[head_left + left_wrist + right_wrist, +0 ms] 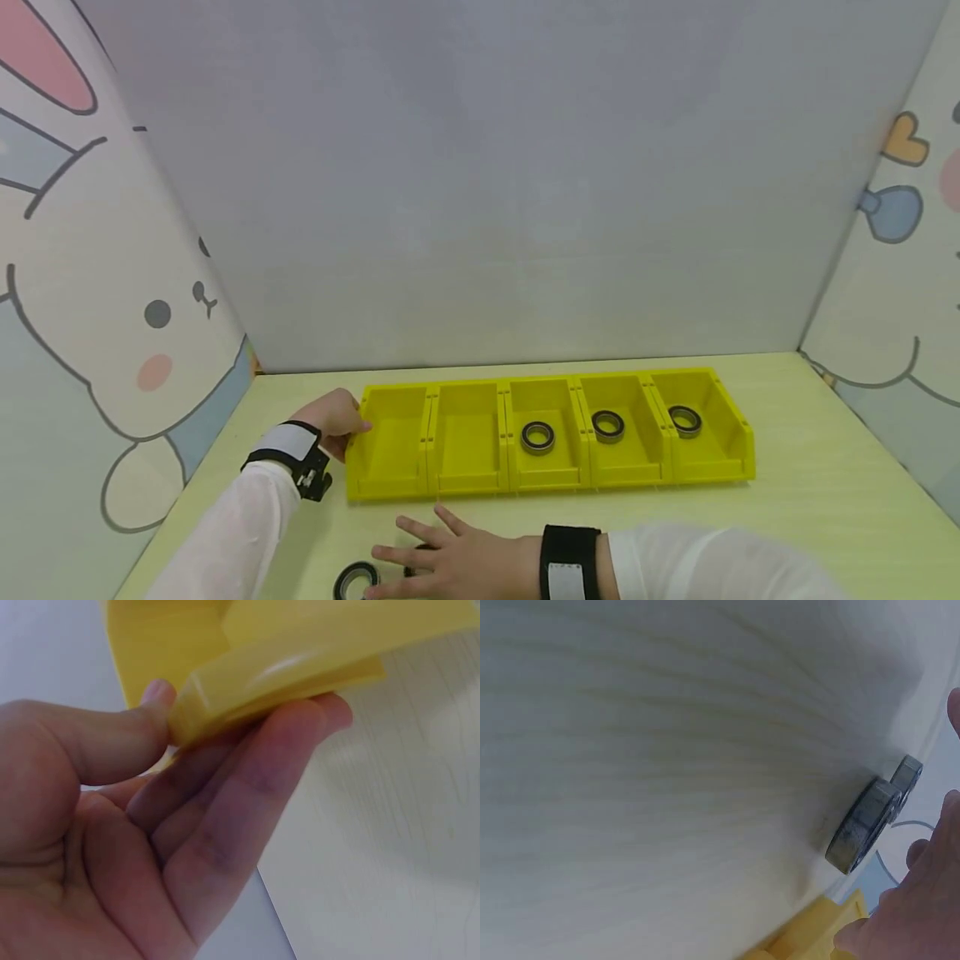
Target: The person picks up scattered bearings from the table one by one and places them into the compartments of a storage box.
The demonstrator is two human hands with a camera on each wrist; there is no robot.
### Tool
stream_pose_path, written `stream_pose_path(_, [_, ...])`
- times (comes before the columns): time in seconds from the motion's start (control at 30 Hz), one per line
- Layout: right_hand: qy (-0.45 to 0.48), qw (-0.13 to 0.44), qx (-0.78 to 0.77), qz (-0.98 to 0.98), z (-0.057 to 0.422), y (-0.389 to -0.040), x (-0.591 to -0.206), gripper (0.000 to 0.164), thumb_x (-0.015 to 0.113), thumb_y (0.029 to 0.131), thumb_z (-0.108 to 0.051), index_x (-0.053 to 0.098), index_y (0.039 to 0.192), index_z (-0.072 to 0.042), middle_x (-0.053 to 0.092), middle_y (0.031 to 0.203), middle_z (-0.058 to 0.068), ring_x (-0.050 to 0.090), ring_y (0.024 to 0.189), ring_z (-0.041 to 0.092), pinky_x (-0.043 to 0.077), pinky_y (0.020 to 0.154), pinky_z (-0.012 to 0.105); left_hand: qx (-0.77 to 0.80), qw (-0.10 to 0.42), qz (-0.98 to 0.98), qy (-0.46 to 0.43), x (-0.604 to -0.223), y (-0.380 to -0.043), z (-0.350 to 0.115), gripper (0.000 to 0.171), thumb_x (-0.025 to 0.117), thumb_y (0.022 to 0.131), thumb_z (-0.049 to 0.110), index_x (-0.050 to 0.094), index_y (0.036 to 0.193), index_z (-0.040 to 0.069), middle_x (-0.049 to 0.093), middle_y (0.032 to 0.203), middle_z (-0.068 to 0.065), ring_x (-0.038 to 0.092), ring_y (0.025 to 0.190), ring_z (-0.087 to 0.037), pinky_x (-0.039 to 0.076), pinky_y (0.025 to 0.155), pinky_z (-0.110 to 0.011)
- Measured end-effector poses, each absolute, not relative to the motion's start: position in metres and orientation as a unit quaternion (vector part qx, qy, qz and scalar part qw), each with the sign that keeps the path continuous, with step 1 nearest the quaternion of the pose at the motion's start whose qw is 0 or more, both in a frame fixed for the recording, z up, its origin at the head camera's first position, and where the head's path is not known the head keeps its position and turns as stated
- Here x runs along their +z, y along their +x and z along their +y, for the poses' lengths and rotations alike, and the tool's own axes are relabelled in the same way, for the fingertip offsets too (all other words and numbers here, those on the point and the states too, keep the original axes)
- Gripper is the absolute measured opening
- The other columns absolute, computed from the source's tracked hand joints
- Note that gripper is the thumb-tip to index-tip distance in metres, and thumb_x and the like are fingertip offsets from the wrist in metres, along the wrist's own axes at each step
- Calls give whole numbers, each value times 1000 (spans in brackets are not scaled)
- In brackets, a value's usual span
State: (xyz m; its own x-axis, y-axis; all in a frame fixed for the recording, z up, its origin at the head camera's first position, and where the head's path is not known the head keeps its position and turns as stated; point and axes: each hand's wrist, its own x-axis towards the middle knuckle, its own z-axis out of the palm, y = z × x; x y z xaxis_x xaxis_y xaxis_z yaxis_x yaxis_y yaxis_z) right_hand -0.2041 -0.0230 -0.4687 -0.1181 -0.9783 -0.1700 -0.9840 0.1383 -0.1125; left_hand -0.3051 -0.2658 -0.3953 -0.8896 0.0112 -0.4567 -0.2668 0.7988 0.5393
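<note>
My left hand [335, 419] grips the left end wall of a row of yellow bins [468, 483], thumb over the rim and fingers beneath in the left wrist view. Fingers spread, my right hand [465, 560] hovers over the table in front of the row. Under its fingers a ball bearing [420, 560] is partly hidden, and another bearing [357, 581] lies just left of the fingertips. Both bearings appear in the right wrist view, the nearer bearing [864, 825] beside the hand.
Single bearings lie in the middle bin [537, 450], the fourth bin [608, 439] and the right-end bin [686, 433]. The pale wooden table [832, 467] meets a grey back wall [517, 208], with cartoon-printed panels at both sides.
</note>
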Motion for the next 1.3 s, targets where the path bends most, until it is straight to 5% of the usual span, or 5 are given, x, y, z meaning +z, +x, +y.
stream_pose_path(0.3, [-675,161,-5,720,-22,-204,-474,67,45,98,-45,9,152,-28,2,160,-1,5,146,22,28,114,41,311,224,921,-75,-396,-306,-266,28,54,96,10,53,112,-12,66,92,-23,69,72,-31,60,65,-40])
stream_pose_path(0.57, [-722,72,61,685,-27,-203,-462,50,41,101,-37,34,146,-17,32,152,0,28,139,12,22,114,19,304,224,923,-77,-397,-307,-265,28,54,96,11,53,113,-11,66,92,-22,69,71,-29,60,64,-38])
stream_pose_path(0.93, [-718,74,38,692,-33,-211,-451,29,55,97,-23,60,125,-20,57,125,-5,51,113,3,37,96,6,301,223,925,-73,-398,-308,-266,27,54,96,11,54,112,-10,67,89,-21,68,66,-25,60,63,-37])
stream_pose_path(1.3, [-712,108,73,690,-26,-230,-421,18,67,84,-10,67,101,-14,51,83,-8,39,70,2,27,59,8,301,223,925,-66,-400,-309,-269,27,54,96,12,54,111,-10,67,85,-19,67,62,-23,60,62,-37])
